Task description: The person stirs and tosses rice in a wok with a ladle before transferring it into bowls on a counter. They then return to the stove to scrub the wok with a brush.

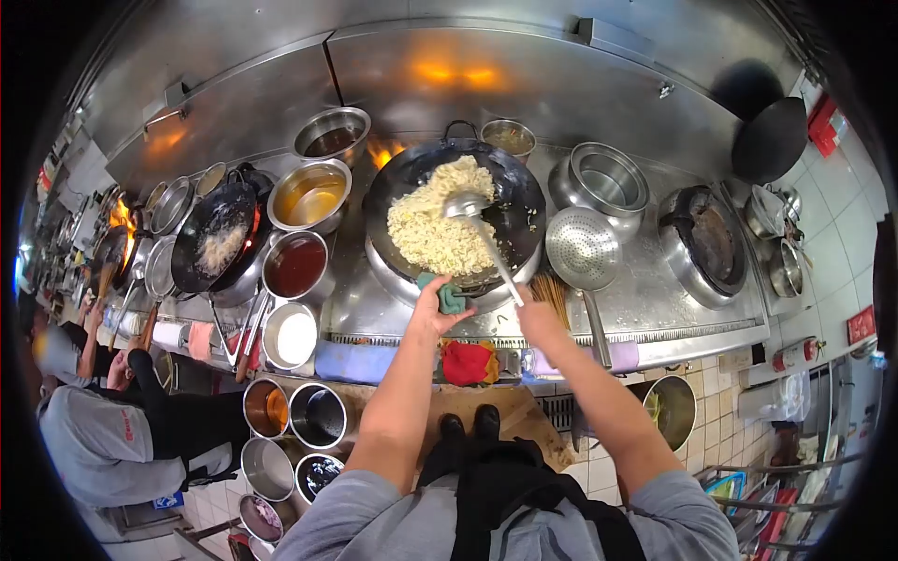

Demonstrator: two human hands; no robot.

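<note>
A large black wok [517, 201] sits on the burner in front of me, holding a heap of pale yellow fried rice [428, 232]. My left hand [427, 312] is closed around a folded green cloth [451, 297] at the wok's near rim. The near wok handle is mostly hidden there. In my right hand [540, 321] is the handle of a long metal ladle [499, 254]. The ladle's bowl rests against the rice, right of the wok's middle.
Left of the wok stand metal pots of liquids, among them a red sauce [295, 266]. A perforated strainer [583, 248] and stacked pots [608, 178] lie right. Flames [383, 152] show behind the wok. Another person [103, 435] works at a second wok [220, 238] on the left.
</note>
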